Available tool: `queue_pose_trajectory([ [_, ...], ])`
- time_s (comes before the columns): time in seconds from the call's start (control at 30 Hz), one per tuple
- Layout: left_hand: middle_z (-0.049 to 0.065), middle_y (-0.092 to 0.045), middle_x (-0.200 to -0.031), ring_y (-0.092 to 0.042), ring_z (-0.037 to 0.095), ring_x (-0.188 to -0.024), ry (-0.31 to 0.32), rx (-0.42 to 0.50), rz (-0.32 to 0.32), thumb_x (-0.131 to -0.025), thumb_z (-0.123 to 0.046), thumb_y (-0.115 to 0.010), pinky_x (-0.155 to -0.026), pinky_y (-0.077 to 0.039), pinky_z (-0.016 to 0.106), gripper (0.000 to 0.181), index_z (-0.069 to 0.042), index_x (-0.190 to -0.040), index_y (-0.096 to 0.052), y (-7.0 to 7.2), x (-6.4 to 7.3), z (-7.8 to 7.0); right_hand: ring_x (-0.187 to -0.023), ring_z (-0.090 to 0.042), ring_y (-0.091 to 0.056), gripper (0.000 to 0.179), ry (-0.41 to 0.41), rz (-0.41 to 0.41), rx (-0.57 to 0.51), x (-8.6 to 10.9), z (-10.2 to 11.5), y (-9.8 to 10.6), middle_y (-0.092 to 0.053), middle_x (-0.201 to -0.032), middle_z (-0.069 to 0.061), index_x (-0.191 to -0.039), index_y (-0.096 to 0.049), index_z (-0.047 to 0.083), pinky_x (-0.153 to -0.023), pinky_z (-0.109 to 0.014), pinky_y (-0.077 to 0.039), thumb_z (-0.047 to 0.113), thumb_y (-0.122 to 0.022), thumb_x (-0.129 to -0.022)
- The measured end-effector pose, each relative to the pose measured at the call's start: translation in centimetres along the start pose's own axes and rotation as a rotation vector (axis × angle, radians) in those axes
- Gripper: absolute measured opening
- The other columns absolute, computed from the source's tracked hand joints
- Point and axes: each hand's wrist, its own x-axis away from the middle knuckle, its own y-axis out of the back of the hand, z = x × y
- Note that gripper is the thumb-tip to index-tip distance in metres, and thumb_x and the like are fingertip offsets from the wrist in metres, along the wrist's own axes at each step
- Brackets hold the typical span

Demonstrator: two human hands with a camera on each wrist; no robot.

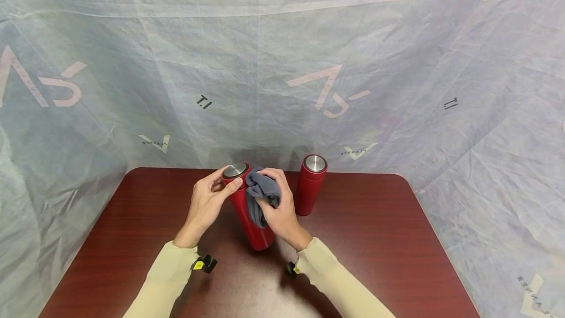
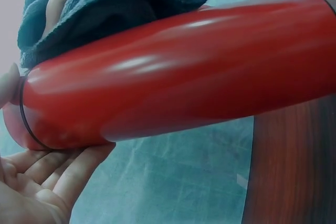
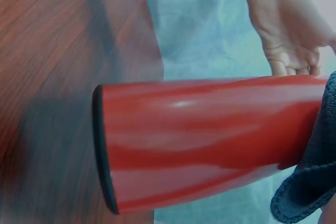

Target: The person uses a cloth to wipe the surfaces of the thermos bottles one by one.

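A red thermos flask (image 1: 252,225) with a silver-topped lid (image 1: 236,170) is held tilted over the table, its black-rimmed base (image 3: 105,150) toward the tabletop. My left hand (image 1: 207,201) grips it round the lid end, thumb on the near side and fingers behind. In my right hand (image 1: 282,210) is a bunched dark grey cloth (image 1: 263,191), pressed against the flask's upper right side. The left wrist view shows the cloth (image 2: 110,9) lying along the red body (image 2: 184,72) just below the lid seam.
A second red thermos flask (image 1: 311,185) stands upright behind and to the right of my right hand. The dark reddish wooden table (image 1: 375,239) meets grey printed fabric sheeting (image 1: 265,87) at the back and both sides.
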Motion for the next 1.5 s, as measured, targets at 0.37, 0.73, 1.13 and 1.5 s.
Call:
queue_pose_trajectory([
  [0.37,-0.001,-0.069,-0.136,-0.065,0.015,-0.125,-0.12,-0.05,0.011,-0.095,-0.028,-0.085,-0.091,-0.057,0.019,0.052,-0.02,-0.144,-0.07,-0.1,0.5,-0.1,-0.116,-0.021,-0.064,0.04,-0.201,-0.065,-0.178,-0.8,-1.1,-0.1,-0.066,-0.133,-0.012,-0.141,-0.06,0.006,-0.1,-0.03,-0.054,0.003,-0.068,-0.102],
  [0.73,-0.002,-0.068,-0.133,-0.065,0.011,-0.116,-0.226,-0.066,0.01,-0.09,-0.022,-0.09,-0.088,-0.058,0.018,0.055,-0.02,-0.142,-0.071,-0.1,0.9,0.0,-0.109,-0.017,-0.067,0.039,-0.331,-0.042,-0.138,-2.0,-1.2,0.6,-0.072,-0.128,-0.013,-0.139,-0.067,0.006,-0.099,-0.028,-0.052,0.01,-0.068,-0.101],
  [1.13,-0.001,-0.069,-0.131,-0.069,0.015,-0.115,-0.262,0.065,0.01,-0.081,-0.014,-0.097,-0.087,-0.062,0.026,0.063,-0.017,-0.139,-0.073,-0.4,1.4,-0.1,-0.112,-0.016,-0.067,0.043,-0.532,0.064,-0.225,-3.5,-0.9,1.5,-0.072,-0.13,-0.009,-0.141,-0.068,0.007,-0.103,-0.032,-0.051,0.018,-0.069,-0.099],
  [1.5,0.002,-0.07,-0.131,-0.07,0.017,-0.114,-0.286,0.119,0.038,-0.078,-0.01,-0.098,-0.086,-0.063,0.029,0.061,-0.019,-0.134,-0.075,-0.6,1.8,-0.2,-0.112,-0.019,-0.067,0.04,-0.595,0.19,-0.241,-4.2,-1.5,2.2,-0.075,-0.123,-0.006,-0.134,-0.073,0.008,-0.102,-0.033,-0.052,0.026,-0.068,-0.099],
])
